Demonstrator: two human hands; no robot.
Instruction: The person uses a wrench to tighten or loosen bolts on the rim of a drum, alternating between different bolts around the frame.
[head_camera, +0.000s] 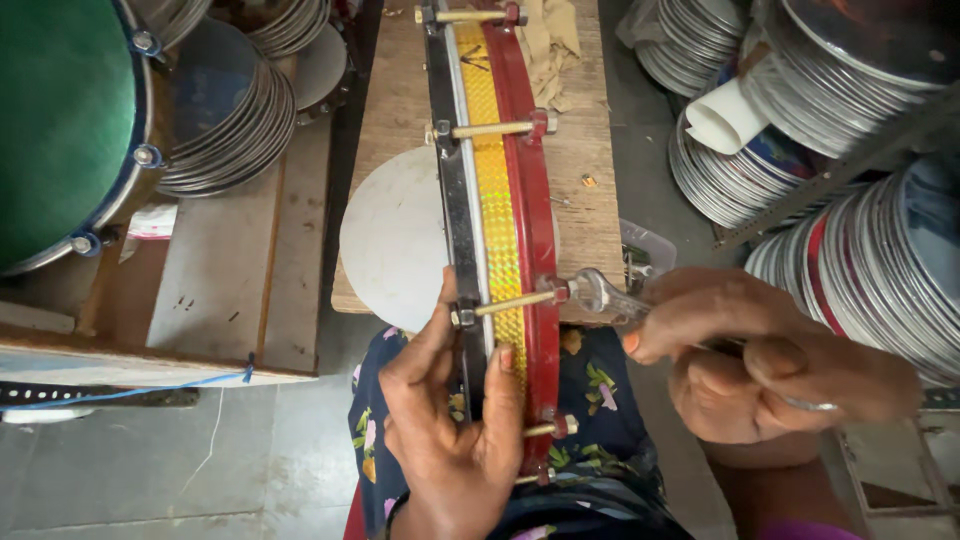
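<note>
— Tightening which item?
— 1 drum (500, 200), on edge on workbench (400, 90); left hand (450, 420) clasped its rim; right hand (760, 350) gripped spanner (600, 295) on tension-rod nut (558, 290).
— Next?
— Probably steady turning, rim braced.

Soft, even daylight fills the scene, bright enough to show colour plainly, with only faint shadows under the drum (500, 200) on the wooden counter (400, 90). Glare glints off the stacked metal rims (880, 270) at right and the gold foil band. The right hand (770, 350) is slightly motion-blurred, and straight edges bow outward near the corners.
</note>
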